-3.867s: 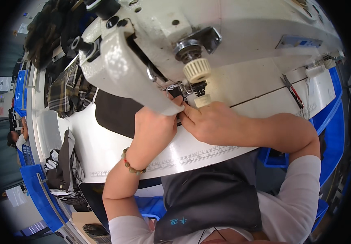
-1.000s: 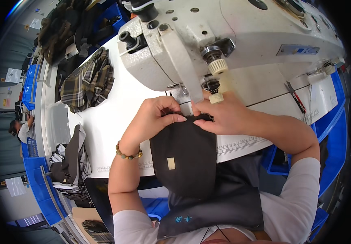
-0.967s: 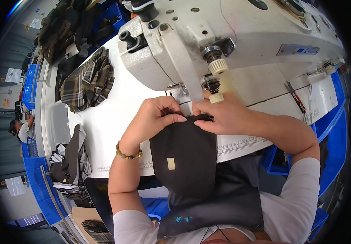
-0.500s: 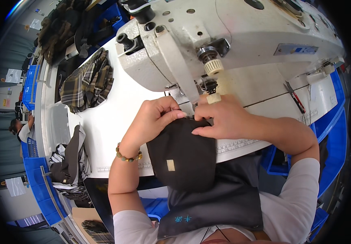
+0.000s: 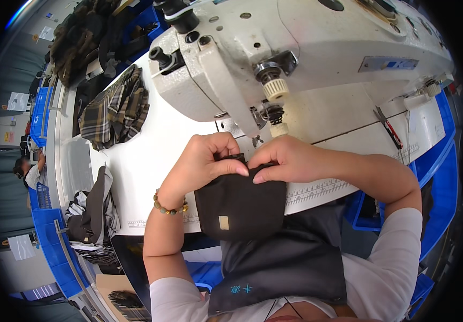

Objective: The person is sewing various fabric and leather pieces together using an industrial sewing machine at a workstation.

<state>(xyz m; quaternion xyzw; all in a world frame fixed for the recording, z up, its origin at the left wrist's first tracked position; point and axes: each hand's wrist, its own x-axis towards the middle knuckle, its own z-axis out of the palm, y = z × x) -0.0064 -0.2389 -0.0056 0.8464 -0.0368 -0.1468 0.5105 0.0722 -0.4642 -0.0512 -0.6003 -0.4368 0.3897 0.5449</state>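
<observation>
A dark fabric piece [image 5: 242,206] with a small pale label hangs over the table's front edge toward my lap. My left hand [image 5: 215,158] pinches its top edge between thumb and fingers. Close beside it, my right hand [image 5: 279,160] grips the same edge, thumb on top. The edge looks folded between the two hands. Just beyond my fingers stands the sewing machine [image 5: 210,91], its presser foot [image 5: 257,140] a little away from the cloth. The undersides of the fingers are hidden.
Folded plaid cloth [image 5: 116,110] lies at the table's far left, with a stack of dark and grey pieces [image 5: 94,209] nearer. Red-handled snips [image 5: 389,131] rest on the right. Blue bins [image 5: 438,177] flank the white table [image 5: 151,188]. Another person [image 5: 31,169] is far left.
Both hands have drawn the dark fabric piece slightly back from the presser foot toward me. The thumbs have come closer together on its top edge.
</observation>
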